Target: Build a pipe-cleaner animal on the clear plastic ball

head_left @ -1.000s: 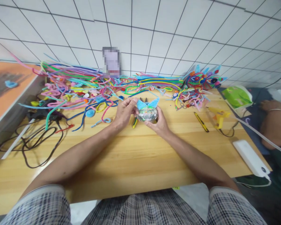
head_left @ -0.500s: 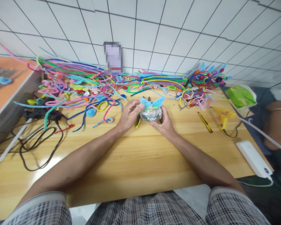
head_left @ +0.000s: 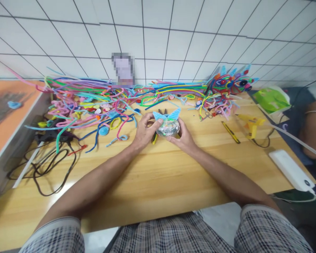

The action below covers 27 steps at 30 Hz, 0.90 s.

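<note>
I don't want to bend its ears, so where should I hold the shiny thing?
Probably by its round body, coming from the right, thumb in front. That side bulges out, below the blue ears, which look thin and spread upward. The right hand holds it there; the left hand's thumb is at the other ear.

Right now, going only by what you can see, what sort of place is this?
Probably a craft workspace: colourful fuzzy stems heaped along the back of a wooden table, with a yellow glue gun and a yellow-and-black cutter on the right.
</note>
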Available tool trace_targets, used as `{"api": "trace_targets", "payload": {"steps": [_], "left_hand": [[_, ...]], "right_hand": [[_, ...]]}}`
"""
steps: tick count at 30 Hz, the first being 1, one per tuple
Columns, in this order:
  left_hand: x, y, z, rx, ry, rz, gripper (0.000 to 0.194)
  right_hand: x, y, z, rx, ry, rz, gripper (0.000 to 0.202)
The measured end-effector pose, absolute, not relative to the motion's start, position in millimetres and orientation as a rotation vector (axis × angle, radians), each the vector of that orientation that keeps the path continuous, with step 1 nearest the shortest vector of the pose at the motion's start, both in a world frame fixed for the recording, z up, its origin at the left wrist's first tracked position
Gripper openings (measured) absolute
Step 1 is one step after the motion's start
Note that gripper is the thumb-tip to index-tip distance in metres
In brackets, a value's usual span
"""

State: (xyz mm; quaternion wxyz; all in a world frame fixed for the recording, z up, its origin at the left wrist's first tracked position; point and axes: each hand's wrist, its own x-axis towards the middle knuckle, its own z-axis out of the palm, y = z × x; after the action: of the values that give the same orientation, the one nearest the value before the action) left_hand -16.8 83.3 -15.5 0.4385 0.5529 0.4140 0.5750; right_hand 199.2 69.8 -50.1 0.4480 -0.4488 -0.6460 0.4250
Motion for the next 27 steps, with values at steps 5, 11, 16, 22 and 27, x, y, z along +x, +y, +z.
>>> {"api": "trace_targets", "payload": {"steps": [5, 11, 16, 22, 27], "left_hand": [[-9, 88, -6, 1.266, 0.986, 1.375, 0.046], [-6, 83, -1, 1.224, 0.973, 1.403, 0.054], [-7, 81, -6, 1.304, 0.974, 1.39, 0.052], [-13, 78, -19, 1.432, 0.977, 1.364, 0.05], [-21, 72, -23, 1.659, 0.885, 1.183, 0.097]], "right_hand": [[198, 71, -51, -1.098, -1.618, 1.032, 0.117], [199, 74, -49, -1.023, -1.591, 1.013, 0.116], [198, 90, -37, -0.962, -1.502, 1.014, 0.094], [190, 92, -32, -0.924, -1.353, 1.19, 0.076], [197, 74, -32, -0.929, -1.407, 1.185, 0.08]]}}
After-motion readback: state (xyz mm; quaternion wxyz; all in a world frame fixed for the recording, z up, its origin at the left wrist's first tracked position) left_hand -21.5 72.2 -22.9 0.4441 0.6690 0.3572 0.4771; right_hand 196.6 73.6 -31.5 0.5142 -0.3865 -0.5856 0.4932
